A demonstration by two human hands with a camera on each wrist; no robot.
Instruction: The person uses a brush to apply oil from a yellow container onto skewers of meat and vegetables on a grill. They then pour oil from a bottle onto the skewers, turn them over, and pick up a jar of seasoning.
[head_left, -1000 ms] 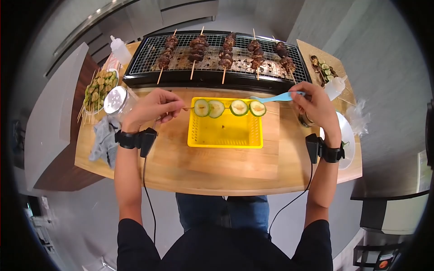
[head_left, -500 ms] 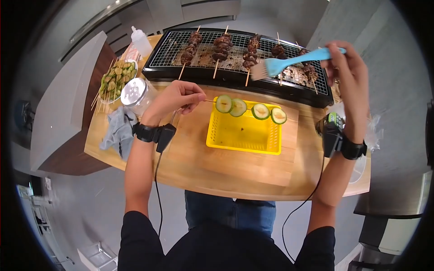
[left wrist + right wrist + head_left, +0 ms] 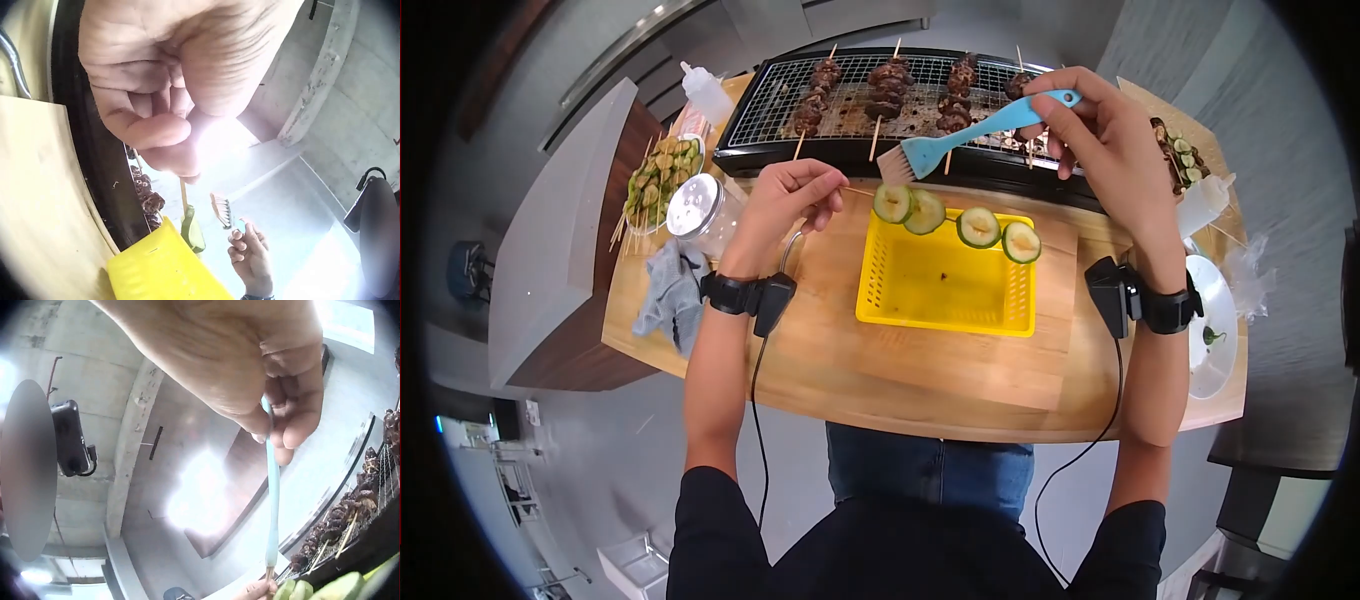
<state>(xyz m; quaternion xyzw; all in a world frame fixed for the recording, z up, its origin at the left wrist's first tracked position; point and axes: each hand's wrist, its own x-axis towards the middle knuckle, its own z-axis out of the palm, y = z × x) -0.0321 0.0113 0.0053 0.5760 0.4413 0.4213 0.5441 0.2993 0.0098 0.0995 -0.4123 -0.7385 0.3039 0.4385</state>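
Between thumb and fingers, my left hand [image 3: 792, 205] pinches the end of a thin skewer [image 3: 858, 190]. Several cucumber slices [image 3: 978, 228] are threaded along it, held over a yellow basket [image 3: 945, 322]. My right hand [image 3: 1108, 150] grips the blue handle of a brush [image 3: 997, 120]. The brush's bristles [image 3: 895, 167] are at the slice nearest my left hand; whether they touch it is unclear. In the left wrist view a green slice [image 3: 192, 231] hangs on the skewer beside the bristles [image 3: 221, 210]. The right wrist view shows the handle [image 3: 272, 487] pointing down from my fingers.
Behind the basket is a black grill [image 3: 740, 163] with several meat skewers. At left are a plate of cucumber skewers [image 3: 662, 180], a lidded jar [image 3: 697, 207], a white bottle [image 3: 706, 95] and a grey cloth [image 3: 672, 290]. At right are another bottle [image 3: 1203, 203] and a white plate [image 3: 1218, 350].
The brush has swung from the right, over the grill, down to the leftmost slice, carried by my right hand. My left hand still holds the skewer, which now slopes down to the right.
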